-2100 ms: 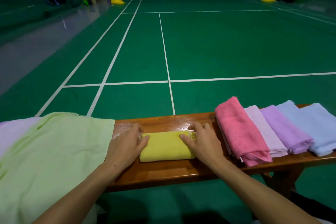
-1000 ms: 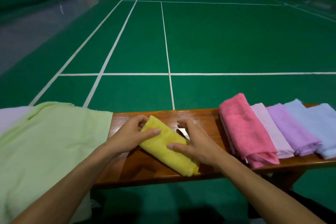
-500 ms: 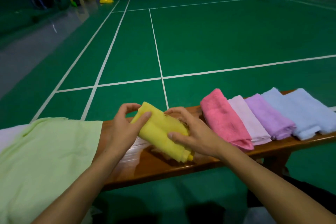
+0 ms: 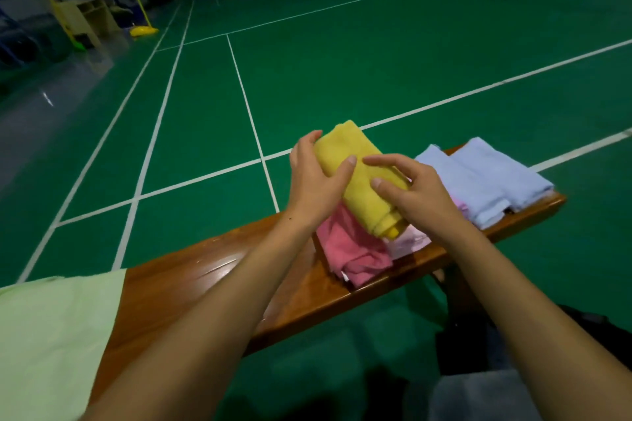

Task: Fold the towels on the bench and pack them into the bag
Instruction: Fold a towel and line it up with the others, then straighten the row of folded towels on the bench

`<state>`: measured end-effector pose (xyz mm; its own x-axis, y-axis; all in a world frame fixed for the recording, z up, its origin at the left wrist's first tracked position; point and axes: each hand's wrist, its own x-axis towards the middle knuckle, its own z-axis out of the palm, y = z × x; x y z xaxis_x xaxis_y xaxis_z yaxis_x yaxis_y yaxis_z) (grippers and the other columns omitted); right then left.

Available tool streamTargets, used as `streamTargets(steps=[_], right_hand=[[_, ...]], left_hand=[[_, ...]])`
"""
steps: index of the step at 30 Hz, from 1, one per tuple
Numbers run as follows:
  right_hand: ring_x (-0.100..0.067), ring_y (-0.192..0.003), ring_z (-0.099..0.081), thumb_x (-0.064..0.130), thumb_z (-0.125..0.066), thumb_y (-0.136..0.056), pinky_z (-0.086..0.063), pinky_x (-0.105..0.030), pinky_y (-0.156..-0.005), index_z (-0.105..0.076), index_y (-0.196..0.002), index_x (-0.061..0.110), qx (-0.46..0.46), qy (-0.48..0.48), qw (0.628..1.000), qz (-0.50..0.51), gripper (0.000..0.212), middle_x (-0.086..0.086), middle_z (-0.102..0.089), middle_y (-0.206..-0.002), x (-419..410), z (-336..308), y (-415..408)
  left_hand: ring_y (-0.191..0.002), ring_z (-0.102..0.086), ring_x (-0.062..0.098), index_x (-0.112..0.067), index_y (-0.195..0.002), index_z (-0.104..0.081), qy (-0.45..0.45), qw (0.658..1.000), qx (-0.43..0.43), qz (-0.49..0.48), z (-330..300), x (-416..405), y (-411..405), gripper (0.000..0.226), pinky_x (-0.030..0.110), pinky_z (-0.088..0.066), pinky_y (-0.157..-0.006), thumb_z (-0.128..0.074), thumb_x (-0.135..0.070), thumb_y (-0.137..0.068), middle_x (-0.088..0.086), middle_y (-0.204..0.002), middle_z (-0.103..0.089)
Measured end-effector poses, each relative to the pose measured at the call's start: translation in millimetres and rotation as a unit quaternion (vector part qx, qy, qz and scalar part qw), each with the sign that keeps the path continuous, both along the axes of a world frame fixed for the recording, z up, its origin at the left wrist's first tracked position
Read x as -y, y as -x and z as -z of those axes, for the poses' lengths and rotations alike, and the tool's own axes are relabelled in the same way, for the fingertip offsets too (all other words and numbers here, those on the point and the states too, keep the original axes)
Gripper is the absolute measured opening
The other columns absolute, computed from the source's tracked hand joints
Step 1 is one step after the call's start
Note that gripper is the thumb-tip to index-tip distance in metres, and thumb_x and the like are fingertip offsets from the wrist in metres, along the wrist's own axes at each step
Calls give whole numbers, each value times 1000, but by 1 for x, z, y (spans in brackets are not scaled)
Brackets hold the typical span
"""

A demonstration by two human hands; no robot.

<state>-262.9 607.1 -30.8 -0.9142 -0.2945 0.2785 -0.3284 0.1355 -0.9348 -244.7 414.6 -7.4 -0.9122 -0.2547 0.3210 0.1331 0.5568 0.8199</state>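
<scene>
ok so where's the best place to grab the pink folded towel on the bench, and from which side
Judging by its pose, take the pink folded towel at its near end, which overhangs the front edge of the bench. Come from the person's side, thumb on top and fingers underneath, so the layers stay pinched together. Its far end is covered by the yellow towel held in the left hand and right hand.

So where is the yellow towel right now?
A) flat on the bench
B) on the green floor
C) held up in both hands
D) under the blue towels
C: the left hand and right hand grip the folded yellow towel above the pink towel.
</scene>
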Motion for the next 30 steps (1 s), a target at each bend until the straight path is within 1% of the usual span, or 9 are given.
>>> streamTargets(steps=[2,4,7,10,13,16,20,26,30], right_hand=[[-15,-122,-65,19,-73,-98,-54,-40,-104,-73,-126,30,8,-86,996,25,31,4,-71,-131,-12,19,13],[-19,-128,-61,20,-74,-97,-45,-32,-108,-70,-132,24,16,-218,975,41,35,1,-69,-137,-16,42,22],[-25,-124,-62,23,-76,-94,-44,-32,-103,-70,-132,23,36,-276,958,73,38,-4,-69,-135,-14,63,30],[-33,-114,-63,35,-74,-92,-53,-48,-100,-68,-131,33,39,-316,942,102,39,-10,-63,-130,-9,66,35],[-37,-113,-61,34,-69,-94,-53,-49,-99,-63,-135,32,39,-336,935,102,41,-13,-56,-132,-4,62,33],[-39,-125,-53,33,-62,-98,-48,-49,-104,-60,-139,30,38,-370,924,93,41,-15,-55,-135,-3,54,32],[-38,-131,-46,35,-61,-100,-42,-48,-106,-62,-136,23,-5,-404,909,105,38,-14,-56,-140,-1,34,23],[-26,-114,-57,29,-64,-101,-48,-48,-101,-67,-125,18,-200,-249,943,90,26,-3,-63,-123,47,-3,-13],[-16,-107,-59,29,-66,-100,-54,-45,-94,-66,-122,20,-246,-195,949,-4,24,5,-61,-118,109,-7,-44]], left_hand=[[-153,-30,26,-25,-159,-34,114,992,47,22,21,-16,4,73,50,-30,-124,-66,-48,-98,12,-168,-23],[-159,-18,33,-32,-163,-25,275,955,104,31,53,-21,3,75,54,-22,-127,-50,-63,-100,13,-175,-10],[-160,-12,34,-33,-166,-23,395,908,137,36,82,-23,-1,77,54,-14,-129,-26,-75,-101,14,-175,-12],[-159,-17,33,-35,-165,-24,419,897,133,37,83,-20,3,79,53,-17,-128,-21,-77,-98,14,-174,-17],[-158,-19,32,-35,-164,-27,419,896,142,41,79,-17,7,81,54,-19,-127,-20,-79,-96,13,-173,-20],[-153,-29,30,-31,-157,-39,393,909,129,59,66,-14,5,73,52,-26,-125,-36,-74,-98,9,-167,-32],[-127,-51,19,-25,-141,-56,371,924,63,65,27,5,-14,51,42,-44,-107,-52,-57,-101,-1,-140,-55],[-100,-62,12,-27,-111,-66,353,933,-67,19,-20,88,-79,17,34,-53,-78,-61,-40,-101,-12,-109,-63],[-84,-58,2,-33,-105,-63,376,924,-54,-34,-23,171,-144,8,31,-52,-65,-59,-39,-101,-19,-103,-59]])
